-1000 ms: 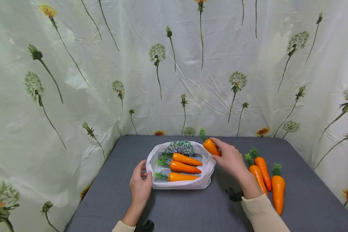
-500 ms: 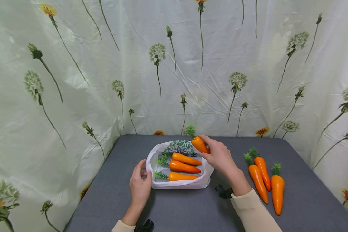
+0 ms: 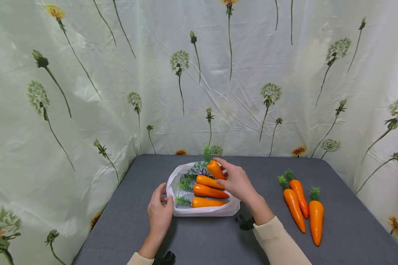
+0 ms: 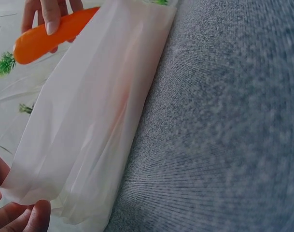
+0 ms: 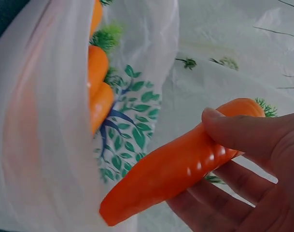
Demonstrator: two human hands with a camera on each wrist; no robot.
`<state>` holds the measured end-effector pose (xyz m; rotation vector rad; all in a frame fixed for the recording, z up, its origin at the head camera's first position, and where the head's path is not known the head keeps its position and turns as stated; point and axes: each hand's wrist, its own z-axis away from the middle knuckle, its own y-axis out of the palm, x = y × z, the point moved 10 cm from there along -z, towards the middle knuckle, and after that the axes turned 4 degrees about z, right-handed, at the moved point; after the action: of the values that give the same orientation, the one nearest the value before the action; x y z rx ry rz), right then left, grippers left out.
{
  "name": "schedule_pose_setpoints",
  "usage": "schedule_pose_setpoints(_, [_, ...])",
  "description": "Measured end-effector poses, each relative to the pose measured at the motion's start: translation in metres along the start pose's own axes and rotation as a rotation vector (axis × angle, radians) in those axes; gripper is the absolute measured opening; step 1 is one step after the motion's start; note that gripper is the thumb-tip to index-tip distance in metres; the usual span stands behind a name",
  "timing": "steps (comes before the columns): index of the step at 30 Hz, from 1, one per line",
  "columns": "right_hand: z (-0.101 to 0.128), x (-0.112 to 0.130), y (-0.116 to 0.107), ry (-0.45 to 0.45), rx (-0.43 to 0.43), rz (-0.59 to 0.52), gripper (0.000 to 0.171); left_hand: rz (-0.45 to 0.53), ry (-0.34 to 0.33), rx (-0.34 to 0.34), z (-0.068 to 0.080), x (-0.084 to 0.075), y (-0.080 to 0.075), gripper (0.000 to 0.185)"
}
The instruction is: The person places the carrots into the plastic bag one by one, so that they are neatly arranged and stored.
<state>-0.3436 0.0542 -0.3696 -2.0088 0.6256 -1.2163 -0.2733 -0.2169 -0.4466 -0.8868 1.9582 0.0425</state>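
Note:
A white plastic bag (image 3: pixel 205 212) printed with a leafy tree stands with its mouth spread on the dark table. Three toy carrots (image 3: pixel 210 191) lie inside it, green tops to the left. My left hand (image 3: pixel 160 209) pinches the bag's left rim, fingers and thumb on either side of the film in the left wrist view. With thumb and fingers my right hand (image 3: pixel 237 182) grips another carrot (image 5: pixel 175 164) over the bag's back right part. That carrot is tilted, its leafy top up and its tip down toward the bag opening.
Three more carrots (image 3: pixel 316 222) lie on the grey tabletop (image 3: pixel 205 243) to the right of my right arm. A pale curtain (image 3: pixel 199 73) with dandelion prints hangs behind the table and along its sides.
My right hand has carried its carrot leftward, from the bag's right edge to over the carrots inside. The left hand has stayed at the bag's left rim.

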Motion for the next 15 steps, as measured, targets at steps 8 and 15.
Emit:
schedule_pose_setpoints(8, [-0.004, 0.002, 0.022, -0.003, 0.041, -0.057, 0.081, -0.004, -0.009, 0.001, 0.001, 0.002, -0.001, 0.048])
schedule_pose_setpoints(15, [-0.005, 0.002, 0.042, -0.037, 0.087, -0.013, 0.078, 0.001, -0.02, 0.004, 0.0, 0.002, -0.001, 0.047])
